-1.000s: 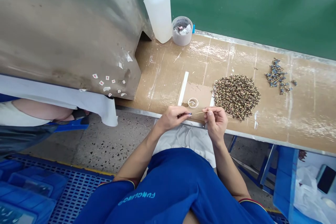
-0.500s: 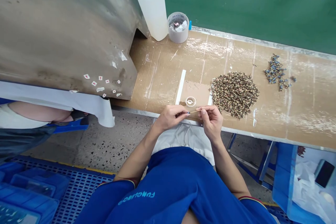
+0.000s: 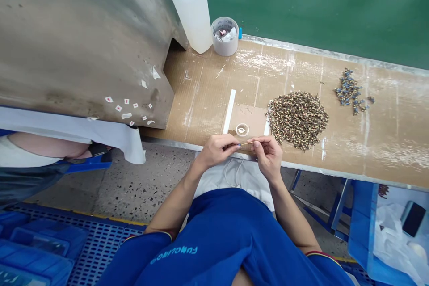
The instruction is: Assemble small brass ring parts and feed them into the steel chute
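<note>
Blue part (image 3: 238, 145) pinched in left hand (image 3: 217, 149) | thin stick (image 3: 247, 143) pinched in right hand (image 3: 271, 155)

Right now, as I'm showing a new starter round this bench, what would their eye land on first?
Probably the big heap of small brown parts on the cardboard-topped bench, just right of the hands. At the near edge, the left hand pinches a small blue part, and the right hand holds a thin stick pointed at it. A tall white bottle with a blue cap stands at the back left.
</note>
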Available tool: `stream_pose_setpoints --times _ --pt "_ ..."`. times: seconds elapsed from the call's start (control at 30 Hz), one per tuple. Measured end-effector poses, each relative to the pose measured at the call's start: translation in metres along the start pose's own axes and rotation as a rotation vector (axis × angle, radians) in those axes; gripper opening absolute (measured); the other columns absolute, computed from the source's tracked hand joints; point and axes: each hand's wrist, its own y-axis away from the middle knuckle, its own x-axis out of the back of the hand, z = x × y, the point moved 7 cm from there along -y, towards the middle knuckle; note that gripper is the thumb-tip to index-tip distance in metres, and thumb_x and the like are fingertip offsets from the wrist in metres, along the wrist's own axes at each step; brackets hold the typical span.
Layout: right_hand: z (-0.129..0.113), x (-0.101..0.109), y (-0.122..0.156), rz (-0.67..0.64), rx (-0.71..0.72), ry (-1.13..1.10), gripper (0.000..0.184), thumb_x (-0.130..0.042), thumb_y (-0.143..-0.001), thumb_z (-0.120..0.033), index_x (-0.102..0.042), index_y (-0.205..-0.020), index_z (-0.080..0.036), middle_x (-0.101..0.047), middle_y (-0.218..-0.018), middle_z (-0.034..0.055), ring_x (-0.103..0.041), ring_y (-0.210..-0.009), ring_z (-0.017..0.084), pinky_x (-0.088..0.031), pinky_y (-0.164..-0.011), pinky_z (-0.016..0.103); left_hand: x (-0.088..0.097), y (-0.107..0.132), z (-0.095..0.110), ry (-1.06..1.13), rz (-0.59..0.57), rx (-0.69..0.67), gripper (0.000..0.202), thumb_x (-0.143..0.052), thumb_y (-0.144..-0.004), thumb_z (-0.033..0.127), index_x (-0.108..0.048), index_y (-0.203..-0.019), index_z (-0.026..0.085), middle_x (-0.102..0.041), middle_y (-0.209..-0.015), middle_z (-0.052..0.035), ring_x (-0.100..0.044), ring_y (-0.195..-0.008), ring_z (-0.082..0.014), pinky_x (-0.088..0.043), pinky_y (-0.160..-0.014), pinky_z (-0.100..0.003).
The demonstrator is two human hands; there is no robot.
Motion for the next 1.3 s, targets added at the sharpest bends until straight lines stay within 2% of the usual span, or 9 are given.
stream_pose_setpoints --times 0.17,0.43,0.6,1.07,1.3 --pt "0.0009 -0.0006 0.0004 -0.008 0.008 -0.027 0.021 -0.062 -0.095 -0.044 -0.063 -0.091 -0.023 -0.076 -0.086 0.0051 -0.065 -0.059 0.014 -0.055 -0.052 0.027 0.0008 -0.0007 0.0024 0.002 0.013 -0.036 0.019 -0.06 -0.096 0.026 -0.071 -0.085 0.014 -0.069 -0.073 -0.0044 -0.06 -0.063 -0.0124 -0.045 -0.061 -0.022" --pt "-0.0026 -0.0012 0.0016 -0.003 0.072 -0.076 0.011 -0.063 -0.095 -0.034 -0.065 -0.092 -0.023 -0.075 -0.084 0.0034 -0.066 -0.057 0.013 -0.052 -0.048 0.024 0.0006 -0.0009 0.0001 0.01 -0.014 0.01 0.019 -0.06 -0.095 0.027 -0.071 -0.086 0.015 -0.07 -0.074 -0.0042 -0.061 -0.063 -0.0122 -0.046 -0.061 -0.021" --pt "-0.0033 -0.0024 0.0011 -0.014 0.083 -0.098 0.009 -0.063 -0.095 -0.032 -0.066 -0.093 -0.024 -0.076 -0.086 0.0032 -0.066 -0.057 0.012 -0.053 -0.049 0.023 0.0029 -0.0018 0.0037 0.0 0.01 -0.041 0.02 -0.061 -0.095 0.026 -0.071 -0.085 0.013 -0.068 -0.07 -0.0033 -0.059 -0.06 -0.0112 -0.044 -0.058 -0.02" --pt "-0.0004 -0.0002 0.0029 0.009 0.081 -0.081 0.013 -0.064 -0.095 -0.035 -0.066 -0.093 -0.023 -0.075 -0.085 0.0033 -0.064 -0.053 0.01 -0.051 -0.043 0.02 0.0015 -0.0024 0.0052 -0.005 0.014 -0.038 0.02 -0.061 -0.096 0.026 -0.069 -0.083 0.013 -0.064 -0.069 -0.0017 -0.056 -0.058 -0.0096 -0.042 -0.056 -0.019" --pt "-0.0009 -0.0009 0.0031 0.002 0.085 -0.11 0.009 -0.064 -0.095 -0.031 -0.065 -0.093 -0.022 -0.075 -0.085 0.002 -0.064 -0.051 0.008 -0.051 -0.043 0.018 0.002 -0.002 0.0056 0.012 0.008 -0.021 0.016 -0.061 -0.095 0.022 -0.069 -0.084 0.013 -0.065 -0.071 -0.002 -0.056 -0.059 -0.0095 -0.043 -0.056 -0.019"
